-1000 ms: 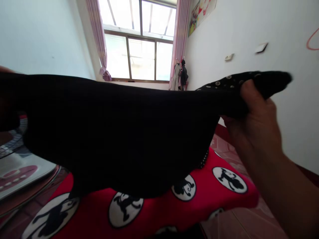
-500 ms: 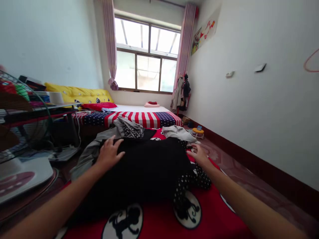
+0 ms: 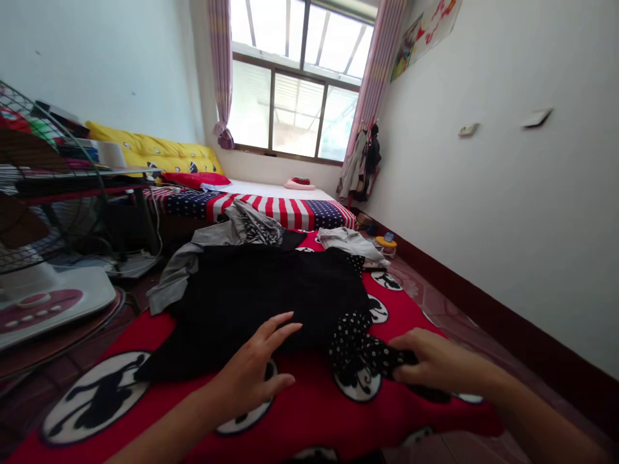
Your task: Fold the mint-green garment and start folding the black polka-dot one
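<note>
Black garment (image 3: 271, 290) lies spread flat on the red blanket (image 3: 314, 419) with monkey medallions, its polka-dot sleeve (image 3: 362, 351) trailing off the right edge. Left hand (image 3: 256, 370): fingers spread, palm low at the garment's near hem, holding nothing. Right hand (image 3: 438, 364): grip pinched on the sleeve's end. Grey clothing (image 3: 178, 280) lies just beside the garment's far left edge; a fan (image 3: 43, 212) stands at left. Recommendation — pin the body flat with the left palm and draw the sleeve taut and level, so no creases form beneath.
</note>
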A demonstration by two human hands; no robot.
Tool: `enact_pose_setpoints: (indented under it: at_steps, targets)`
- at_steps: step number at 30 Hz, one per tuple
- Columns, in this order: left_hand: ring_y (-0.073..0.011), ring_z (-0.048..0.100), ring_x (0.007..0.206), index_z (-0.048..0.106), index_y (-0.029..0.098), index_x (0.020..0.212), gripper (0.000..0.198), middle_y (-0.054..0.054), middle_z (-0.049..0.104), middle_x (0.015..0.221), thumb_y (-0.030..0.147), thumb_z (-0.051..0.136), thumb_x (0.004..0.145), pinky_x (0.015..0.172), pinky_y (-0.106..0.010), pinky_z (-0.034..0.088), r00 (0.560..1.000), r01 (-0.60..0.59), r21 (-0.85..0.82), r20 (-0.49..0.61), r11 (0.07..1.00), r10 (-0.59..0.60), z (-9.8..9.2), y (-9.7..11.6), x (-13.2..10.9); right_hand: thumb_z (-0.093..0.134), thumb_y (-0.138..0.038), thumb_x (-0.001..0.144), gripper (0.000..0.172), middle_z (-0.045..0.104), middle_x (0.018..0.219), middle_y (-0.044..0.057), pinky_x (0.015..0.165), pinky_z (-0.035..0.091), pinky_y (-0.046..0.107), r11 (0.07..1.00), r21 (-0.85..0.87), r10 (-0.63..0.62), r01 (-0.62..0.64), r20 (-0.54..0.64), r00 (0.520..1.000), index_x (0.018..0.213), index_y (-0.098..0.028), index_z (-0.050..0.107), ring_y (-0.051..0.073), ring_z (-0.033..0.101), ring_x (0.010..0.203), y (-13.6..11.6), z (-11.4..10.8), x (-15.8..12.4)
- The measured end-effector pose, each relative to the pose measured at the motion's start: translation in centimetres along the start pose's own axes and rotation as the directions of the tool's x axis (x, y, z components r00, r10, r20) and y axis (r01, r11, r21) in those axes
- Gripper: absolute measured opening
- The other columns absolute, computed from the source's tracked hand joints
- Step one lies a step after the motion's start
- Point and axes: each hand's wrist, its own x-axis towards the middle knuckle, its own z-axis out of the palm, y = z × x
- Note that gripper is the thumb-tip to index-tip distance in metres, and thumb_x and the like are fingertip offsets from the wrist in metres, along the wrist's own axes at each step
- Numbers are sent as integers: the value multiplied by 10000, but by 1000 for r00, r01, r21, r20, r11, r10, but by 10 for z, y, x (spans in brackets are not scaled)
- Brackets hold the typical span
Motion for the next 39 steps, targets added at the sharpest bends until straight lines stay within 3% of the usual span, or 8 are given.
enact_pose_setpoints:
  at_steps: [5, 9, 13, 16, 19, 24, 29, 39]
  targets:
    - [-324, 283, 1405, 274, 333, 1480, 957, -59, 252, 1560, 485, 765, 673, 1155, -475, 265, 994, -29, -209, 97, 978, 51, -3, 38, -6, 748, -376, 678, 219, 630, 686, -6, 559, 417, 199, 906, 361, -259, 220, 63, 964, 765, -183, 693, 129, 558, 642, -83, -41, -25]
    - [-346, 440, 1310, 214, 276, 1504, 975, -108, 404, 1485, 760, 531, 719, 1073, -477, 399, 986, -14, -535, -145, 845, -76, -16, 39, -6, 709, -422, 752, 287, 623, 720, -8, 550, 432, 187, 613, 723, -405, 319, -59, 912, 812, -144, 672, 104, 559, 629, -128, -51, 14]
    - [-307, 531, 1232, 295, 292, 1470, 751, -72, 530, 1392, 722, 236, 857, 919, -432, 545, 794, -18, -788, -385, 616, -470, -46, 7, -7, 714, -444, 746, 424, 671, 1006, 41, 762, 510, 243, 349, 824, -530, 446, -219, 819, 1061, -166, 657, 152, 635, 885, -158, -32, 79]
    - [-309, 505, 1254, 429, 319, 1380, 607, -24, 556, 1370, 626, 414, 857, 888, -410, 568, 602, 91, -800, -430, 593, -673, -69, -36, -18, 775, -410, 675, 623, 627, 1213, 89, 881, 506, 302, 426, 779, -509, 459, -213, 834, 1227, -184, 593, 204, 611, 1075, -148, -4, 120]
    - [-346, 460, 1292, 472, 310, 1306, 546, -34, 512, 1410, 555, 541, 823, 1016, -502, 469, 497, 250, -684, -516, 685, -698, -78, -75, -39, 702, -382, 751, 393, 674, 1118, 90, 908, 504, 346, 634, 628, -210, 451, -422, 882, 1079, -166, 673, 214, 629, 1043, -93, 22, 141]
    - [-331, 528, 1218, 626, 280, 1037, 321, -29, 588, 1290, 500, 559, 813, 1111, -503, 347, 704, 394, 43, -657, 918, -271, -58, -86, -73, 582, -145, 761, 226, 669, 1086, 97, 977, 464, 352, 832, 554, 445, -19, -647, 620, 972, -150, 663, 201, 614, 1056, 34, 36, 150]
    - [-206, 687, 822, 718, 291, 860, 221, -4, 730, 877, 473, 601, 817, 789, -284, 547, 951, 158, 309, -304, 938, -60, -24, -73, -78, 502, -286, 856, 238, 697, 872, 92, 667, 560, 310, 733, 659, 583, -169, -480, 656, 979, -124, 626, 182, 678, 781, 83, 56, 157]
    - [-350, 488, 1250, 597, 189, 1260, 465, -159, 501, 1390, 351, 502, 835, 959, -495, 454, 958, 275, 690, -254, 670, -131, -30, -94, -36, 735, -355, 627, 238, 632, 640, 12, 572, 442, 227, 739, 626, 577, -247, -401, 712, 746, -167, 651, 166, 619, 655, 89, 79, 174]
